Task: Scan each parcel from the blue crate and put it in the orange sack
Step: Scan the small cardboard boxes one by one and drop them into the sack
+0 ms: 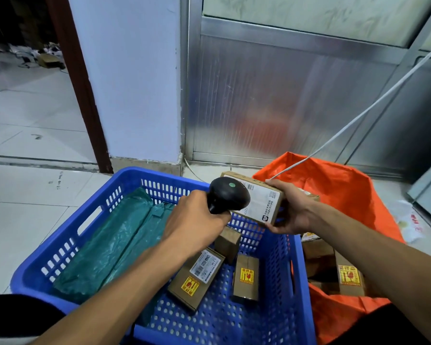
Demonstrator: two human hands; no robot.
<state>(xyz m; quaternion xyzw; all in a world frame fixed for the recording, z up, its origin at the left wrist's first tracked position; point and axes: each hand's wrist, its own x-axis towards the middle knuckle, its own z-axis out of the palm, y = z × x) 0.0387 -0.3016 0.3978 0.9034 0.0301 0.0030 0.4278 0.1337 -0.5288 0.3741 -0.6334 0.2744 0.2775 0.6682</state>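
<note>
My left hand (197, 220) grips a black handheld scanner (228, 194), its head pointed at the white label of a brown cardboard parcel (261, 202). My right hand (289, 210) holds that parcel above the right rim of the blue crate (67, 235). Inside the crate lie a long green plastic mailer (115, 242) and three small brown boxes (197, 277), two with yellow fragile stickers. To the right stands the orange sack (334, 190), open, with several brown parcels (343, 275) in it.
A white cable (358, 115) runs from the upper right down toward the sack's mouth. Behind stand a metal-panelled door (271, 95) and a pale blue wall (135, 83). Tiled floor (30, 185) spreads to the left; crumpled white packaging (408, 220) lies right of the sack.
</note>
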